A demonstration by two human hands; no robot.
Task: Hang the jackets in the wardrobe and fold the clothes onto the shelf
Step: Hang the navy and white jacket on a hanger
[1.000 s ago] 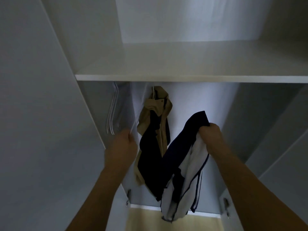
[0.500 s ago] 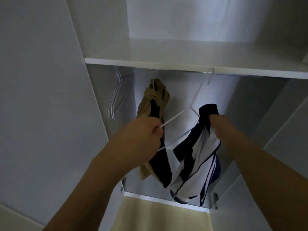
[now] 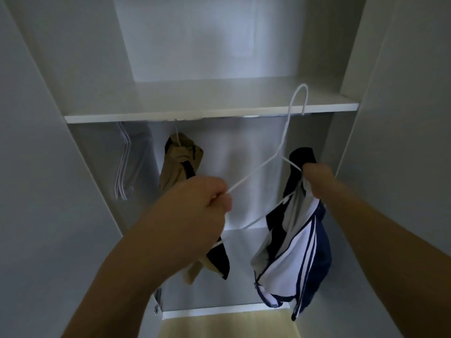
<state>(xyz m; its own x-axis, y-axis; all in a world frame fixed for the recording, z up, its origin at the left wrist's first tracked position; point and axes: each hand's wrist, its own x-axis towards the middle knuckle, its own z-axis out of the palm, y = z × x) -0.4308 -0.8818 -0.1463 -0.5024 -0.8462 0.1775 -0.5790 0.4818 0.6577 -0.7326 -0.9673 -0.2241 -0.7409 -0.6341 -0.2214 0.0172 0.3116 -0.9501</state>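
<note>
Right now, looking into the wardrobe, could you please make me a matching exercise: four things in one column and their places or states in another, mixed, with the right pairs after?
Things:
1. tan jacket
2. white hanger
3. navy and white jacket
4. spare hangers

States:
A. gripped by the right hand
B. hanging on the rail, far left
C. already hung on the rail
D. gripped at one end by the left hand

Pairs: 1-C, 2-D, 3-A, 4-B

Your white hanger [image 3: 258,176] looks like thin wire with a smooth coating. The navy-and-white jacket [image 3: 300,252] is soft cloth with a slight sheen; the tan jacket [image 3: 178,162] looks matt. The shelf [image 3: 210,103] is smooth, faintly glossy white board, above a shiny metal rail [image 3: 246,116].
</note>
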